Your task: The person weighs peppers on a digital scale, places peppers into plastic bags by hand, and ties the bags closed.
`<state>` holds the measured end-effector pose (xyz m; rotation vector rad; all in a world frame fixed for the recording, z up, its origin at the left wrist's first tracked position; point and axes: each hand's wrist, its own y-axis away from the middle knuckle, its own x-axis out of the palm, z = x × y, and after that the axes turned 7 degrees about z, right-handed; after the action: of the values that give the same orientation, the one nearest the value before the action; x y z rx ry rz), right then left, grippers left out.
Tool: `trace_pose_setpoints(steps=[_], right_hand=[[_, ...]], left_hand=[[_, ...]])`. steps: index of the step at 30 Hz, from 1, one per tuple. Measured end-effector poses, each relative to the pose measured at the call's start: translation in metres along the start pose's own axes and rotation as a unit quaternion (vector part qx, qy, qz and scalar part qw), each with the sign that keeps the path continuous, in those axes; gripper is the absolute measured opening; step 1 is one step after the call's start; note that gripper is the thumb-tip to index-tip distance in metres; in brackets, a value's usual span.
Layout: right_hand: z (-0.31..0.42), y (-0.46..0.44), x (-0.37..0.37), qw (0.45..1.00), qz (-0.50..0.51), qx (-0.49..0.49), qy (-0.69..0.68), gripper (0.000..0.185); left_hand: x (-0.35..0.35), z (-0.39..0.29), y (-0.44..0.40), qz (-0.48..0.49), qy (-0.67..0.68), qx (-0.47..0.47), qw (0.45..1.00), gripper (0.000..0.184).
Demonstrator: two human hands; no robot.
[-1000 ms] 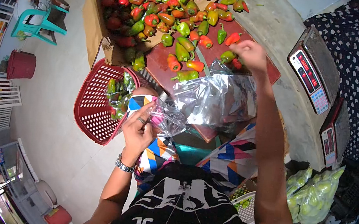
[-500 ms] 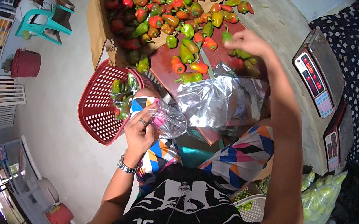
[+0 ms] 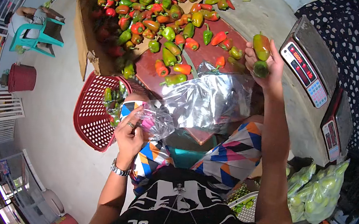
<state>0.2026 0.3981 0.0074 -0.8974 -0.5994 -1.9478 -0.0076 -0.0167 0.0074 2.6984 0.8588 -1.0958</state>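
Green and red mingle on the pepper (image 3: 261, 47) that is held up in the right hand (image 3: 264, 64), above the right-hand side of the red tabletop (image 3: 149, 68). The hand is half closed, palm turned up, with the fingers curled at the pepper's side; just below it, what appears to be a second, darker pepper (image 3: 261, 69) is held in the same grasp. By the left hand (image 3: 130, 136), nearly closed, a thin clear bag (image 3: 157, 120) is pinched at its edge between thumb and fingertips, over the patterned shorts (image 3: 232, 155).

Between the two hands, shiny plastic bags (image 3: 207, 99) are spread over the near part of the tabletop. Beyond them, loose peppers (image 3: 168, 33) in red, green and orange are scattered, most of them heaped towards the opened cardboard box (image 3: 82, 25). Bagged peppers (image 3: 114, 98) are held in the red perforated basket (image 3: 95, 115), beside the tabletop on the left. On the right, two scales (image 3: 310, 67) (image 3: 334, 129) are set on a ledge, and below them bulging bags of green produce (image 3: 320, 194) can be seen.
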Motion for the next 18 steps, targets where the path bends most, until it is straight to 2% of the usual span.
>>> trace_pose_setpoints(steps=[3, 4, 5, 6, 7, 8, 10, 11, 13, 14, 17, 18], right_hand=[[0.021, 0.015, -0.021, 1.0, -0.002, -0.014, -0.005, 0.061], [0.033, 0.021, -0.027, 0.999, -0.03, -0.035, 0.001, 0.053], [0.047, 0.027, -0.032, 0.991, -0.099, -0.076, 0.037, 0.048], [0.066, 0.032, -0.035, 0.971, -0.165, -0.081, 0.153, 0.045], [0.09, 0.038, -0.047, 0.933, -0.229, -0.083, 0.265, 0.043], [0.119, 0.044, -0.068, 0.865, -0.308, -0.035, 0.395, 0.052], [0.182, 0.052, -0.104, 0.663, -0.435, 0.036, 0.608, 0.071], [0.209, 0.053, -0.117, 0.539, -0.483, 0.058, 0.688, 0.082], [0.247, 0.05, -0.151, 0.393, -0.547, 0.115, 0.73, 0.095], [0.258, 0.051, -0.155, 0.378, -0.547, 0.152, 0.731, 0.093], [0.273, 0.043, -0.184, 0.344, -0.568, 0.151, 0.732, 0.094], [0.269, 0.037, -0.168, 0.345, -0.576, 0.184, 0.718, 0.098]], left_hand=[[0.003, -0.004, -0.001, -0.002, 0.004, -0.008, 1.0, 0.055], [0.002, -0.005, -0.001, 0.003, -0.001, -0.011, 1.0, 0.056], [0.002, -0.006, -0.001, 0.007, -0.006, -0.015, 1.0, 0.056], [0.001, -0.004, 0.0, 0.013, -0.001, -0.021, 1.0, 0.057], [0.001, -0.005, 0.0, 0.014, -0.002, -0.024, 1.0, 0.058], [0.001, -0.007, -0.001, 0.015, -0.003, -0.028, 0.999, 0.058], [0.0, -0.001, 0.002, 0.028, 0.015, -0.049, 0.998, 0.064], [0.0, -0.001, 0.001, 0.028, 0.013, -0.053, 0.998, 0.065], [0.0, -0.005, 0.0, 0.029, 0.008, -0.065, 0.997, 0.065], [0.002, -0.003, -0.002, 0.01, -0.003, -0.032, 0.999, 0.057], [0.003, -0.007, -0.005, 0.011, -0.015, -0.029, 0.999, 0.055], [0.003, -0.008, -0.006, 0.008, -0.021, -0.035, 0.999, 0.053]])
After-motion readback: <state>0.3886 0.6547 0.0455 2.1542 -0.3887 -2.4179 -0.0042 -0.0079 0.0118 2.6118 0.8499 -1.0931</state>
